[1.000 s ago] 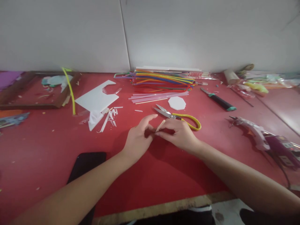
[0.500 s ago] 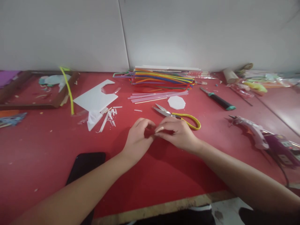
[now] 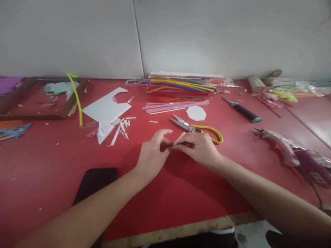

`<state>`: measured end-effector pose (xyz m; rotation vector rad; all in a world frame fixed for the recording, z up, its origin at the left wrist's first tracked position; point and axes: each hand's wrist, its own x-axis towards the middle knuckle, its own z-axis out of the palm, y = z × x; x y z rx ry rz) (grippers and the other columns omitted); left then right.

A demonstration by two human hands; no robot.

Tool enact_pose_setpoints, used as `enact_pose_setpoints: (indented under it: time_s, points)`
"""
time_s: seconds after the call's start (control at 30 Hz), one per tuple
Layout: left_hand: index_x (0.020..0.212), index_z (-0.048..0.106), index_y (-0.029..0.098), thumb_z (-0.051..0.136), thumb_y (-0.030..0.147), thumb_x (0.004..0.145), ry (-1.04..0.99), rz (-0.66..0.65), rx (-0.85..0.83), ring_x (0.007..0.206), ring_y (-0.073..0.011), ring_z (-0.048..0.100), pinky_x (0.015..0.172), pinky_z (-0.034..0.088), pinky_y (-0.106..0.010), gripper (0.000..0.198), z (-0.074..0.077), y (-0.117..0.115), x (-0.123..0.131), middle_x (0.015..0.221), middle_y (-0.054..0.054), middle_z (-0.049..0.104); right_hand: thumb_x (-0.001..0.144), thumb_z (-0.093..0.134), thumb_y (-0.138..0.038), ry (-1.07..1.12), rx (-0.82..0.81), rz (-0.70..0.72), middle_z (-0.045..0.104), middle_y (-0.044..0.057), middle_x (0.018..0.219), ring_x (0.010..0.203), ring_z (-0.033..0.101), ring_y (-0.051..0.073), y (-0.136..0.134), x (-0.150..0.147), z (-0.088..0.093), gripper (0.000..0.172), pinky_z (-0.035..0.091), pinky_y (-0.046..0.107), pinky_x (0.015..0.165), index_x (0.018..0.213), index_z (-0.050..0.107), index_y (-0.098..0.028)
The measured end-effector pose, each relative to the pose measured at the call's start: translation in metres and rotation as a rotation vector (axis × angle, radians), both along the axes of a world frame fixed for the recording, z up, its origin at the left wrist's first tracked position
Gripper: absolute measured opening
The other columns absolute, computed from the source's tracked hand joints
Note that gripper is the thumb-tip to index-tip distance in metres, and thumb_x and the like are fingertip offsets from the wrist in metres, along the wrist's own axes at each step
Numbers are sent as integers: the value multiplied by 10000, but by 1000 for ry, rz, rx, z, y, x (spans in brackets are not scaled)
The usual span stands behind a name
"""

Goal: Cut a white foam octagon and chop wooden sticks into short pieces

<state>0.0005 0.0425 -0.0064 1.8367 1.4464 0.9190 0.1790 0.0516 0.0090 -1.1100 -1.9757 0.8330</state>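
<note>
At the middle of the red surface (image 3: 181, 193) the left hand (image 3: 152, 155) and right hand (image 3: 200, 148) meet, both resting low on it, with a small stick (image 3: 179, 137) held between them. The right fingers pinch the stick near its lower end, and the left thumb and lower fingers close on that same end. Half a second ago the left forefinger was curled down over the spot and the stick barely showed; now that forefinger is lifted and stretched out, and the stick slants clear, up to the right. Just behind the hands the scissors (image 3: 192, 128) lie where they were, and a dark phone (image 3: 94, 182) lies under the left forearm.
</note>
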Motion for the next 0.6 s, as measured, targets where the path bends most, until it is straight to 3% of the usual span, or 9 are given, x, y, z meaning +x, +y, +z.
enact_pose_setpoints:
  time_s: [0.17, 0.3, 0.4, 0.6]
  points:
    - [1105, 592, 279, 672, 47, 758, 2, -7, 31, 753, -112, 676, 732, 520, -224, 425, -3, 0, 0, 811, 71, 719, 834, 667, -182, 34, -45, 0, 741, -1, 761, 708, 676, 145, 1, 1, -2, 82, 519, 271, 686, 792, 730, -214]
    - [934, 625, 245, 669, 37, 754, -42, -34, 43, 719, -97, 667, 685, 509, -191, 279, -4, 1, 1, 789, 71, 714, 824, 682, -190, 61, -63, -8, 732, -7, 759, 709, 668, 137, 2, 0, -3, 66, 516, 259, 674, 781, 725, -216]
    - [825, 628, 225, 642, 4, 755, -87, -82, 61, 726, -80, 659, 672, 496, -161, 232, -4, 2, 1, 787, 74, 706, 820, 685, -175, 46, -35, -6, 731, -18, 757, 702, 663, 124, 2, 0, -3, 69, 510, 240, 667, 777, 722, -215]
    - [793, 653, 221, 642, 56, 783, -136, -110, 58, 719, -100, 658, 671, 512, -185, 165, -4, 3, 1, 761, 58, 700, 863, 640, -213, -113, 95, 39, 760, -16, 877, 796, 693, 142, 6, 16, 5, 101, 516, 251, 746, 900, 728, -243]
